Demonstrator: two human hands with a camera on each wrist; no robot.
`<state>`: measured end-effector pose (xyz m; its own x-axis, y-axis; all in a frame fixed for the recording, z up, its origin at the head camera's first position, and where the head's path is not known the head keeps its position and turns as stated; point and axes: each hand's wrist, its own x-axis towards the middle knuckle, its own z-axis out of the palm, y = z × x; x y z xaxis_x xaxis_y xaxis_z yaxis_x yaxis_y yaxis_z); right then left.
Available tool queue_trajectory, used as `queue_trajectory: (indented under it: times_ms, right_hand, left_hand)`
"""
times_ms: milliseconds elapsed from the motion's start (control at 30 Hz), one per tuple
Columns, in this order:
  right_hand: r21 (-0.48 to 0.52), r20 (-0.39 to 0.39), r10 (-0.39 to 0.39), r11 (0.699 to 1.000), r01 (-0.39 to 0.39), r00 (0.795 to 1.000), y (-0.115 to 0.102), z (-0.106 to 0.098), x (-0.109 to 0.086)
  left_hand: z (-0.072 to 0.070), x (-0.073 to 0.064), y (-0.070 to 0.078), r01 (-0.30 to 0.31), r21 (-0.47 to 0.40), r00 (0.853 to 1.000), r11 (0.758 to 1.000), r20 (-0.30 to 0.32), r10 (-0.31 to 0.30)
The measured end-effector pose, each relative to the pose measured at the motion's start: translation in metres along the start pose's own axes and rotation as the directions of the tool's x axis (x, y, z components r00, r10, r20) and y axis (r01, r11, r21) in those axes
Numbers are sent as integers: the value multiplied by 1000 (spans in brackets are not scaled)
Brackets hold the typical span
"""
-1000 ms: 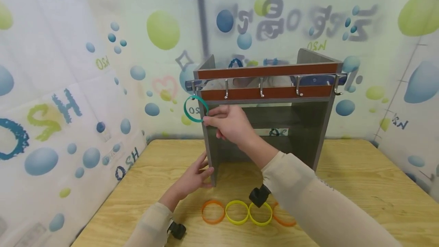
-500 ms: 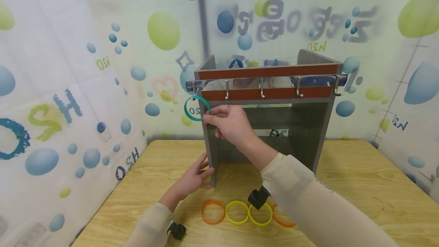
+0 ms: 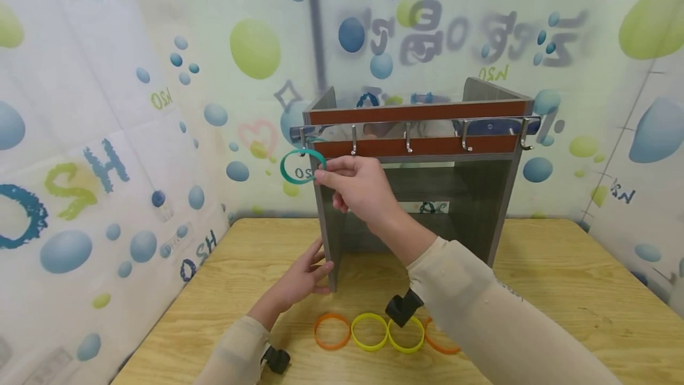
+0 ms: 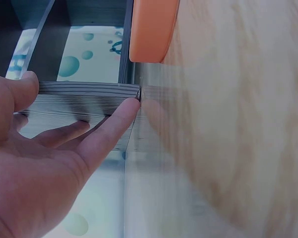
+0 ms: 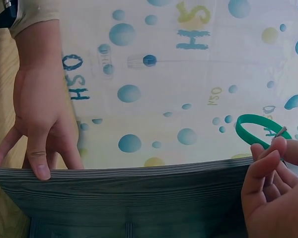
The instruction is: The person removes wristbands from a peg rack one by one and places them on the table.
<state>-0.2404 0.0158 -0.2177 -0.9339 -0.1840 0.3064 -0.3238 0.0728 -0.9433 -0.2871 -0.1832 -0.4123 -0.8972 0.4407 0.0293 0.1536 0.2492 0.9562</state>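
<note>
My right hand (image 3: 363, 189) pinches a teal silicone wristband (image 3: 283, 165) by its right side, between thumb and fingers. The band's upper edge overlaps the lower end of the leftmost metal hook (image 3: 302, 138) in the head view. In the right wrist view, a hook tip (image 5: 280, 131) shows against the green band. My left hand (image 3: 296, 281) rests against the lower left side panel of a grey wooden shelf unit (image 3: 327, 236). Its fingers lie fairly straight along the panel's outer face (image 4: 74, 106), and the thumb touches the front edge.
Several hooks hang on a shiny rail (image 3: 435, 128) across the unit's red-brown front. Before the unit, an orange wristband (image 3: 332, 347), two yellow wristbands (image 3: 369, 347) and another orange one (image 3: 443, 349), partly behind the right sleeve, lie on the wooden table (image 3: 187, 325).
The right hand has risen slightly, and the teal wristband has shifted a little left and tilted, looking flatter. The left hand stays against the panel.
</note>
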Motion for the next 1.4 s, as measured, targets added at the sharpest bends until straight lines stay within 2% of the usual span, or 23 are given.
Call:
queue_trajectory:
  times_ms: [400, 933, 1400]
  right_hand:
    - [63, -4, -3, 998, 3, 1000, 1, -2, -9]
    - [124, -9, 32, 992, -31, 999, 19, 9, -31]
    - [156, -2, 84, 984, -83, 996, 27, 8, -61]
  left_hand:
    - [-1, 0, -1, -7, 10, 1000, 1000, 0, 7]
    - [-1, -2, 0, 4, 19, 1000, 1000, -3, -4]
    - [0, -3, -1, -9, 22, 1000, 1000, -2, 9]
